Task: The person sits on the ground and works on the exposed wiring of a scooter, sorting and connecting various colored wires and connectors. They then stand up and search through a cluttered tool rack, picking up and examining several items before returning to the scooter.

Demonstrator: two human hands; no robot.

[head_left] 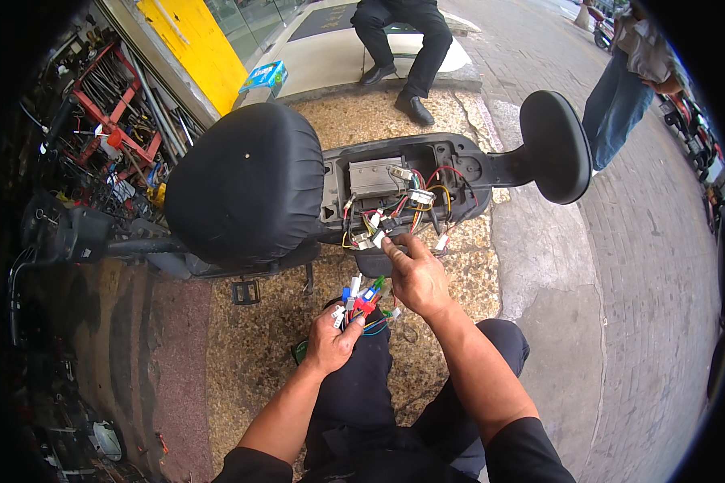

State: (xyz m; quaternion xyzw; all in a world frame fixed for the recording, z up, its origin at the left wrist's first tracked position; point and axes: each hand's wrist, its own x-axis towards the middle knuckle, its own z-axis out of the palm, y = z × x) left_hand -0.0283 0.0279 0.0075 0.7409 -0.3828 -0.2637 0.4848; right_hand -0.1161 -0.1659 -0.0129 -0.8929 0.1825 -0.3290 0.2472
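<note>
My left hand (330, 342) is closed around a bundle of wires with plastic connectors (362, 304) in white, red, blue and green. It is above my left thigh, in front of the vehicle. My right hand (419, 278) reaches to the near side of an opened compartment (459, 211), its fingertips at a white connector (379, 239) on the wiring there. Part of its grip is hidden. Inside the compartment sits a silver finned metal box (375, 177), with red, yellow and black wires and several plugs beside it.
A black padded seat (242, 185) is left of the compartment, a black backrest (554, 146) right of it. Tools and a red rack (113, 105) crowd the far left. One person (407, 40) sits beyond; another (620, 88) stands at right. A blue box (264, 76) rests near the step.
</note>
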